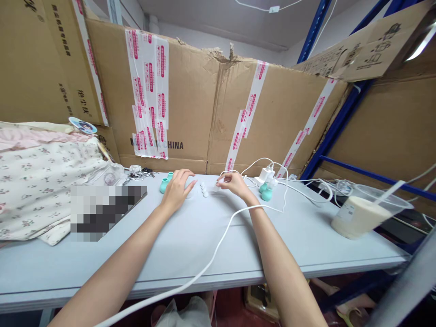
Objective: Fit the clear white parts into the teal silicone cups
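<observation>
My left hand (176, 188) is over the table with its thumb and fingers apart, and it appears to hold nothing. Beside it on the left stand small teal vase-shaped pieces (164, 185). A short row of small white round pieces (204, 190) lies between my hands. My right hand (234, 185) is closed in a pinch just right of that row; what is between its fingertips is too small and pale to make out. More teal pieces (266, 195), with white tops, stand to the right of my right hand.
A white cable (218, 250) crosses the table (204, 240) between my forearms to a charger (265, 175). Cloth (44, 181) and a blurred-out flat object (109, 213) lie left. A tilted-looking cup of pale drink (361, 218) stands right. Cardboard (190, 100) walls the back.
</observation>
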### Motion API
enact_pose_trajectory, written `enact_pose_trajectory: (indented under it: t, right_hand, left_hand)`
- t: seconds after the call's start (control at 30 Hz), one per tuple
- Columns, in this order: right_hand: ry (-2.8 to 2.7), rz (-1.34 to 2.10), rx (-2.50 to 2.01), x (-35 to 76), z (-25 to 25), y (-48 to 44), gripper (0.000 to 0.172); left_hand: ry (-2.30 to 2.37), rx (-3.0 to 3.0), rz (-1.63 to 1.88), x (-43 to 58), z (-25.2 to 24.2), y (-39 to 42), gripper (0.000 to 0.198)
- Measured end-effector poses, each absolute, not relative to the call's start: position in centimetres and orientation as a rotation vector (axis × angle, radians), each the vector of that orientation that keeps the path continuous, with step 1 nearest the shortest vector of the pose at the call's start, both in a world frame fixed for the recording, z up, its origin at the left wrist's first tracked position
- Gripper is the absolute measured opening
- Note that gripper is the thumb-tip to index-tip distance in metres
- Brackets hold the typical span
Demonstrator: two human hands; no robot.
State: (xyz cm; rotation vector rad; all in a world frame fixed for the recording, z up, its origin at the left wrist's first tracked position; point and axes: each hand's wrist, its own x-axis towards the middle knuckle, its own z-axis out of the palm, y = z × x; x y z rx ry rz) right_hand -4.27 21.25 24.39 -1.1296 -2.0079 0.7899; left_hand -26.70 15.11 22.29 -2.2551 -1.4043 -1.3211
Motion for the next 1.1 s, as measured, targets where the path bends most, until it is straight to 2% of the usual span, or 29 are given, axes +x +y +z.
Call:
enact_pose_trajectory:
  t: [0.1, 0.23, 0.4, 0.93, 1.1]
  right_hand:
    - [-1.765, 1.06, -0.829, -6.3, 25.2, 19.9, 0.039]
    - [-1.596, 1.227, -0.693, -9.0, 24.6, 18.9, 0.039]
    - [-1.562, 1.142, -0.711, -9.9, 23.4, 19.0, 0.032]
    - [-1.386, 1.326, -0.763, -9.4, 24.2, 18.4, 0.043]
    - [-1.417, 1.289, -0.797, -9.5, 24.7, 17.9, 0.039]
  left_hand:
    - [-1.478, -2.421, -1.347, -25.9, 22.0, 15.2, 0.042]
    - [-1.554, -2.462, -1.493, -25.6, 21.7, 15.6, 0.038]
    - [-1.5, -2.388, -1.572, -26.2, 21.7, 15.9, 0.03]
    - [-1.453, -2.368, -1.569, -25.4, 21.9, 15.2, 0.034]
    - [-1.422, -2.334, -1.598, -25.3, 22.3, 14.9, 0.035]
